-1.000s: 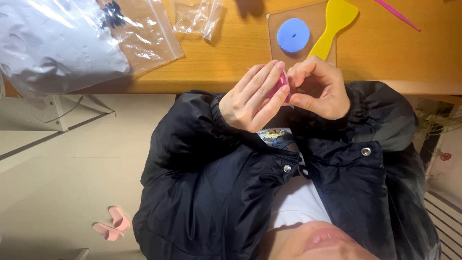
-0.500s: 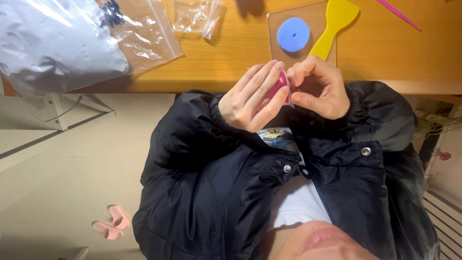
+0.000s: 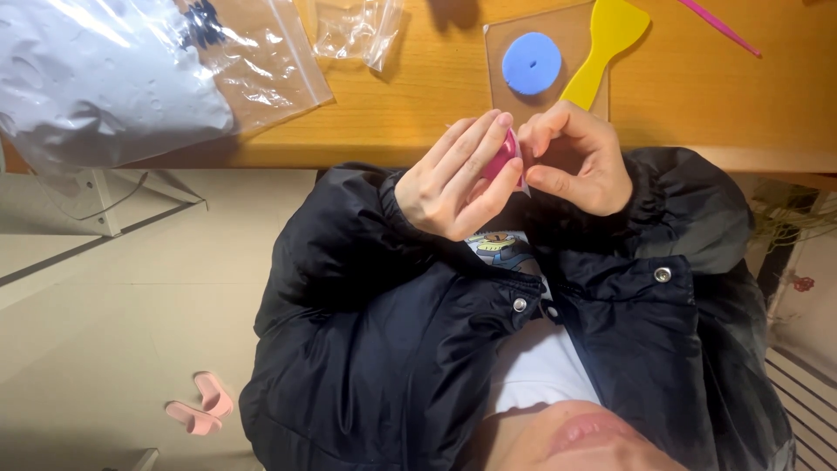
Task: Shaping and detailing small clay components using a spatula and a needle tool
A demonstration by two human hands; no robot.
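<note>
Both hands meet just in front of the person's chest, at the near edge of the wooden table (image 3: 697,96). The hand on the left of the picture (image 3: 458,187) has its fingers stretched and pressed together against a small pink soft lump of clay-like material (image 3: 502,159), while the hand on the right of the picture (image 3: 580,161) closes thumb and forefinger on the other side of the same lump, so it is pinched between both hands. From this unusual camera angle one cannot tell surely which hand is the person's left and which is the right. The pink lump is held in the air above the black padded jacket (image 3: 392,331), not resting on the table. On the table, well apart from the hands, a blue round flat disc of similar material (image 3: 531,63) lies on a clear square plastic board (image 3: 501,105), and a yellow plastic spatula (image 3: 606,44) lies partly over this board. It seems that the blue piece is already shaped and put down, whereas the pink one is in shaping and not yet placed. Farther left lie a clear zip bag of white material (image 3: 105,78) and a small empty clear bag (image 3: 357,30).
</note>
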